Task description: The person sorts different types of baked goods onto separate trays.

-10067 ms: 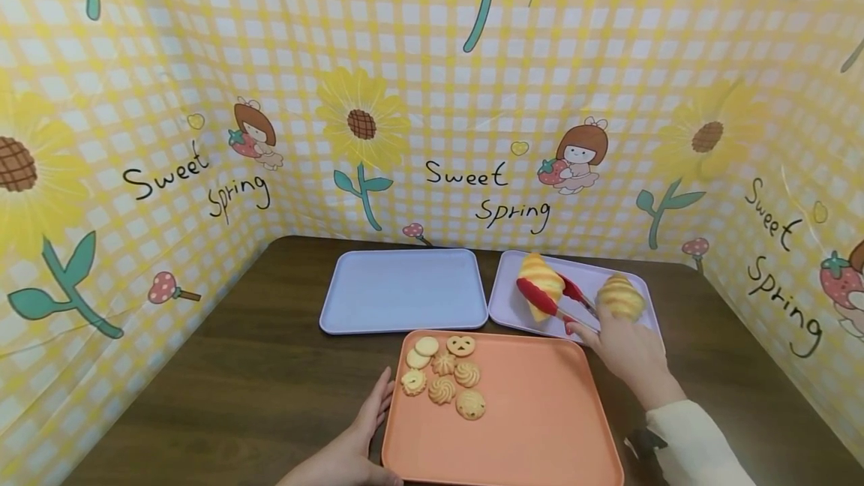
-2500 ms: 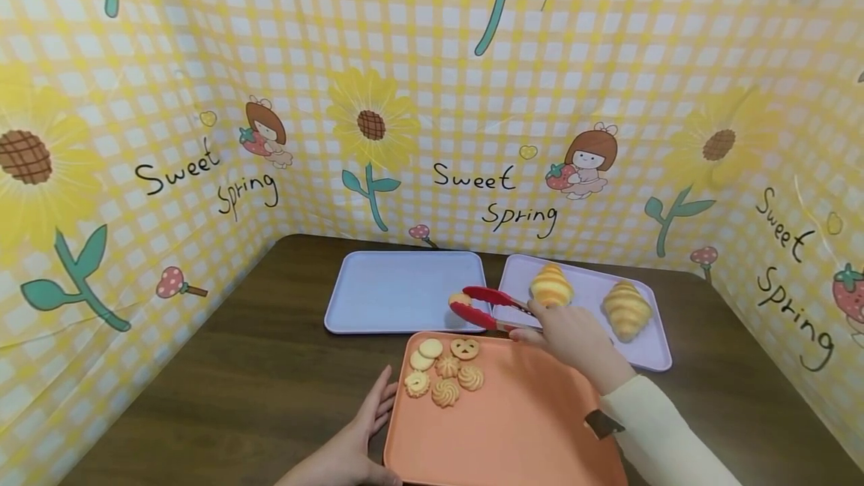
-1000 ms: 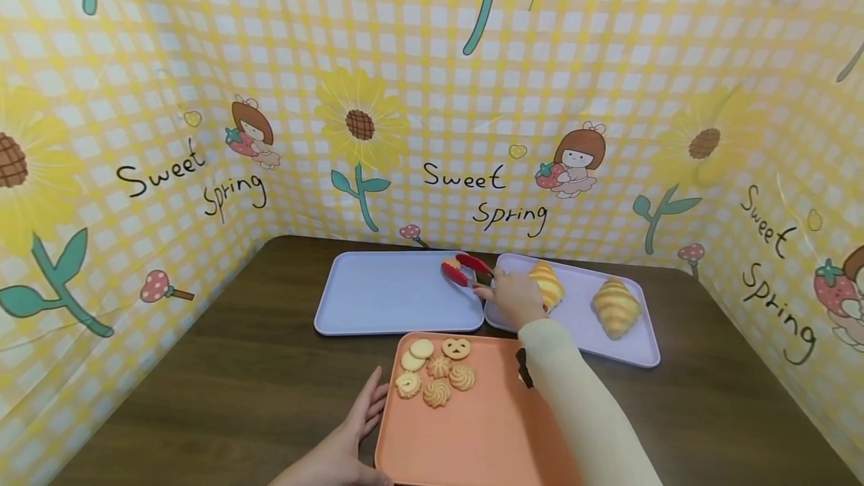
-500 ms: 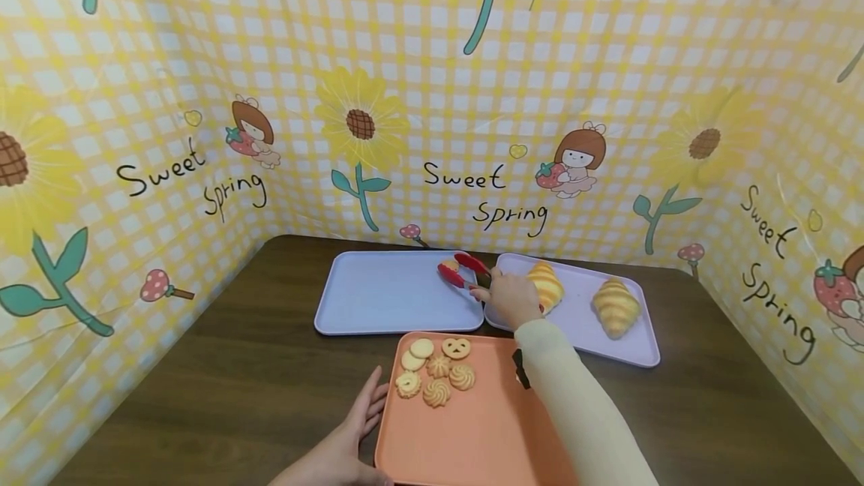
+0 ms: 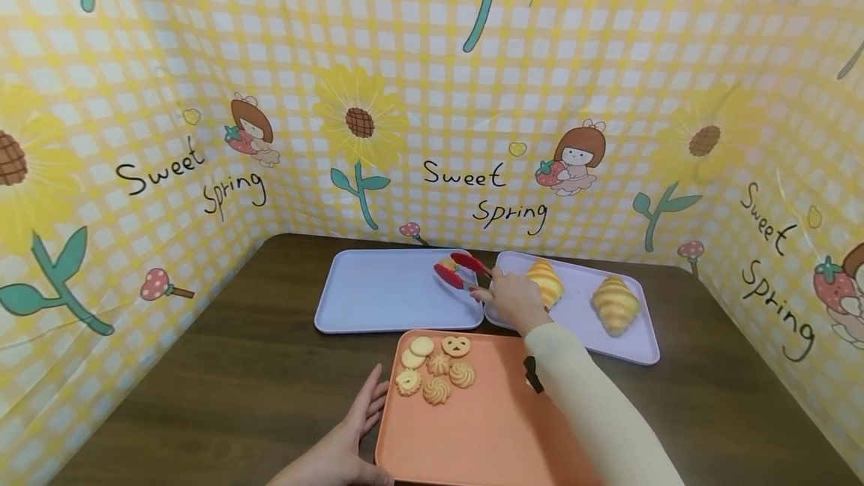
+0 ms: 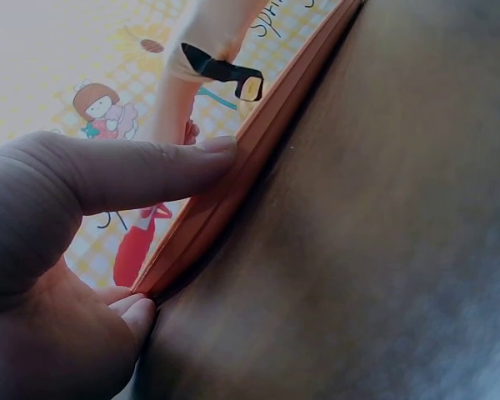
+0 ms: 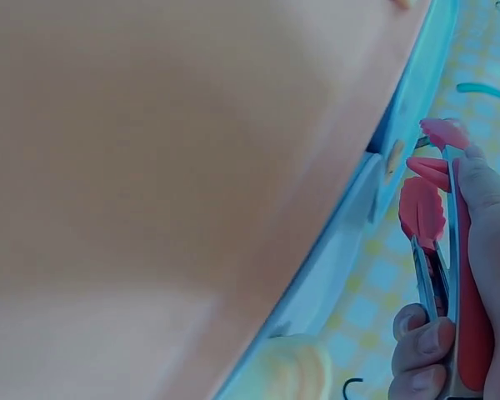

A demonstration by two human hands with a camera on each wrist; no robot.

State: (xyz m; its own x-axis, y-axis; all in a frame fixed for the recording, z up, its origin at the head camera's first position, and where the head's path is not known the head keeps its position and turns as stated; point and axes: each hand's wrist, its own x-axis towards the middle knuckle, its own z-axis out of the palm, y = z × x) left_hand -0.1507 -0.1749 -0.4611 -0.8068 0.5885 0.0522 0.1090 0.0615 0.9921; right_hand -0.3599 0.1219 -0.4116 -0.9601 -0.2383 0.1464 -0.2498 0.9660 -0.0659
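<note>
My right hand [image 5: 516, 298] grips red-tipped tongs [image 5: 454, 274]. Their tips stand around a small round cookie [image 5: 448, 265] at the right end of the blue tray [image 5: 378, 295]; whether they pinch it I cannot tell. In the right wrist view, fingers and thumb wrap the handles of the tongs [image 7: 471, 308], and the red tips look parted. My left hand [image 5: 347, 433] touches the left side of the orange tray [image 5: 486, 433], fingers extended along its edge. In the left wrist view, the thumb lies straight against the tray's rim [image 6: 212, 208]. Several cookies [image 5: 437, 366] lie in that tray's far left corner.
A lilac tray [image 5: 580, 321] stands right of the blue one and bears two croissants [image 5: 616, 306], one [image 5: 547, 282] partly behind my right hand. All three trays sit on a dark wooden table [image 5: 202, 388]. A checked yellow cloth [image 5: 432, 96] surrounds it.
Ten seconds ago the tongs were around a croissant on the lilac tray. One cookie has since left the orange tray for the blue one. Lately the tongs shifted slightly left; my left hand stayed.
</note>
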